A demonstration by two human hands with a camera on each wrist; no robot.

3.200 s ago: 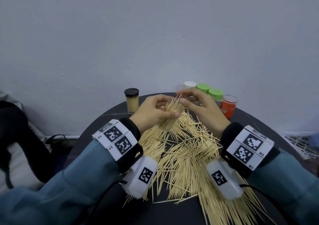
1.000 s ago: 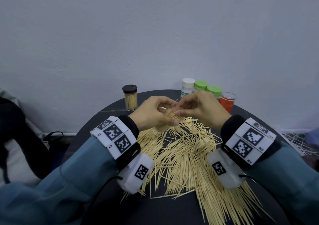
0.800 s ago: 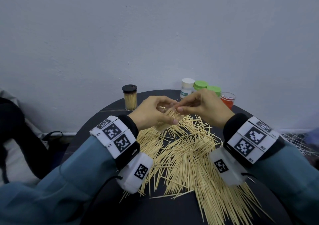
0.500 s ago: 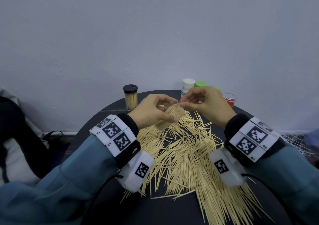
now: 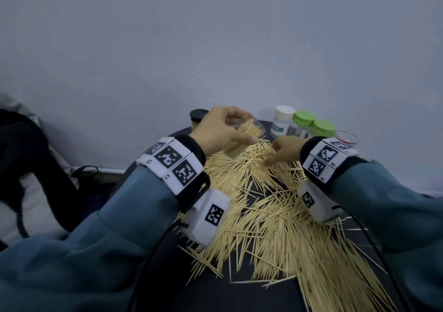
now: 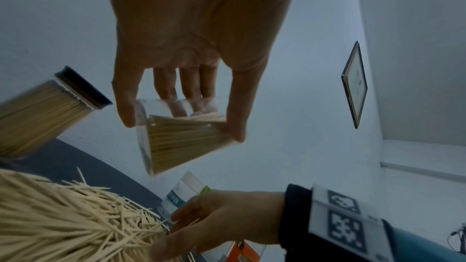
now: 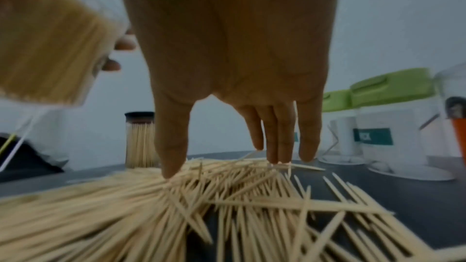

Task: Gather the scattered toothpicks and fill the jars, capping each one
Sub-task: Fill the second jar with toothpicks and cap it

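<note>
Low in the frame, loose toothpicks are lying spread over the dark counter. At centre, my right hand is reaching down, straight fingers touching the pile. Just left and higher, my left hand is gripping a tilted, uncapped clear jar, partly filled.

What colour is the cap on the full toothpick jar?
Black cap on the full toothpick jar; clearest in the right wrist view.

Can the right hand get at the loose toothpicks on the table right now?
Probably yes. The right hand is open, its fingers already on the toothpick pile, with nothing between. The left hand holds the clear jar up, off to one side.
</note>
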